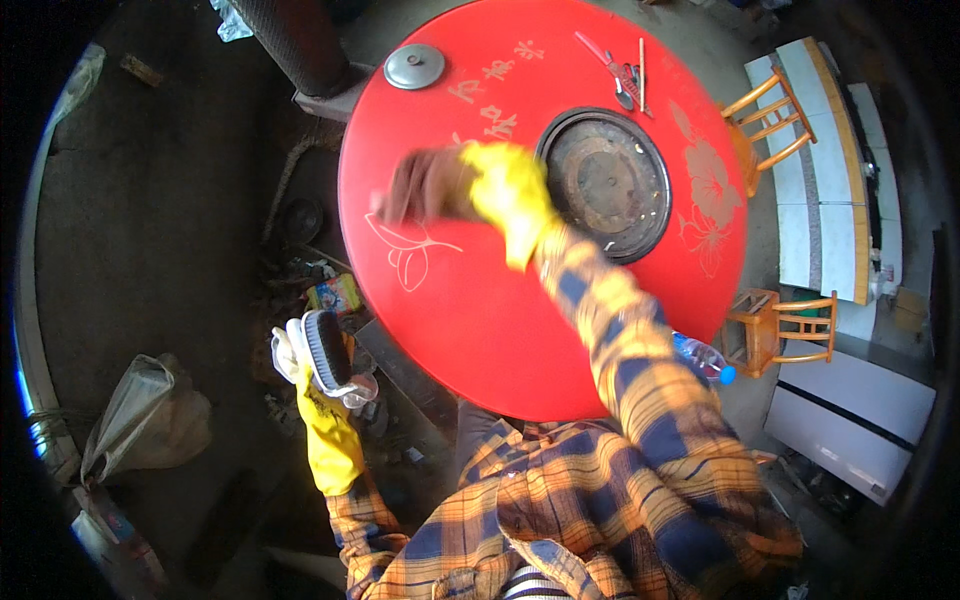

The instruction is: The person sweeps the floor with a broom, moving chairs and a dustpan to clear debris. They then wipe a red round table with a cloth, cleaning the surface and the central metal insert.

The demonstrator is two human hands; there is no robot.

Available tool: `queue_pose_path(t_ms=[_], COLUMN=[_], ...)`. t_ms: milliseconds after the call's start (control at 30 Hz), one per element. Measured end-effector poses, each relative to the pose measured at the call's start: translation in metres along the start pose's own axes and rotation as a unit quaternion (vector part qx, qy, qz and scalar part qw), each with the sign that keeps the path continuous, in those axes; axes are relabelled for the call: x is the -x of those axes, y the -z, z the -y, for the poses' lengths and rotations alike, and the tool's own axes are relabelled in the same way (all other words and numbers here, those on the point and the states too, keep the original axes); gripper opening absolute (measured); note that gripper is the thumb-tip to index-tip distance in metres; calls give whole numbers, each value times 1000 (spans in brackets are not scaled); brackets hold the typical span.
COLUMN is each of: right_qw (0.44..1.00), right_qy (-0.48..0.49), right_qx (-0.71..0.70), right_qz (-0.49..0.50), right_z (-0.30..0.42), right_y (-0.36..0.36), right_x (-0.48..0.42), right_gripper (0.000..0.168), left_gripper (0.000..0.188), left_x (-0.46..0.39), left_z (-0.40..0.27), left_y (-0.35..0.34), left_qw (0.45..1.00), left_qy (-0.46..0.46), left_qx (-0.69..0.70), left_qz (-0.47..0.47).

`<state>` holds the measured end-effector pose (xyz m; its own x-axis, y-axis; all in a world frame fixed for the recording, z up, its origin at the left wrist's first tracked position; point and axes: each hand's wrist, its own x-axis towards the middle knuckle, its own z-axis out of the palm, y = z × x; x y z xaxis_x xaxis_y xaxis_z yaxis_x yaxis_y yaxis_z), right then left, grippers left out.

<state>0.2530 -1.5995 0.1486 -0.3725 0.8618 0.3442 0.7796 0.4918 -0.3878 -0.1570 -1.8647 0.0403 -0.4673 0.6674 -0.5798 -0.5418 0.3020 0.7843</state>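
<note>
My right hand (511, 196), in a yellow rubber glove, grips a brown cloth (435, 184), blurred, over the left half of a round red table (480, 330). Beyond the table's lower left edge, my left hand (324, 420), also gloved in yellow, holds a white-backed scrub brush (328, 351) with its dark bristles facing right. Clear plastic (363, 391) shows beside the brush; whether the hand holds it too is unclear. Right of my right hand lies a dark round metal plate or stove cover (607, 180) with light specks on it.
A metal pot lid (414, 66) lies at the table's far left. Tongs (600, 51), a spoon (623, 96) and a stick (642, 75) lie at the far right. A plastic bottle (701, 356) is by the right edge, near wooden chairs (752, 330). A dark stovepipe (296, 45) stands upper left.
</note>
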Motion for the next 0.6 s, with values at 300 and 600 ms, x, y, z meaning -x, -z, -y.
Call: queue_pose_path(t_ms=[300, 600], right_qw=[989, 942], right_qy=[-137, -211], right_qx=[12, -162], right_qz=[54, 207], right_z=[23, 114], right_y=[-26, 19], right_x=[8, 163], right_gripper=[27, 41], left_gripper=[50, 57], left_x=[17, 18], left_z=[4, -35], left_y=[11, -81], left_qw=[998, 985], left_qy=[52, -14], left_qx=[-22, -143], left_qz=[-3, 98])
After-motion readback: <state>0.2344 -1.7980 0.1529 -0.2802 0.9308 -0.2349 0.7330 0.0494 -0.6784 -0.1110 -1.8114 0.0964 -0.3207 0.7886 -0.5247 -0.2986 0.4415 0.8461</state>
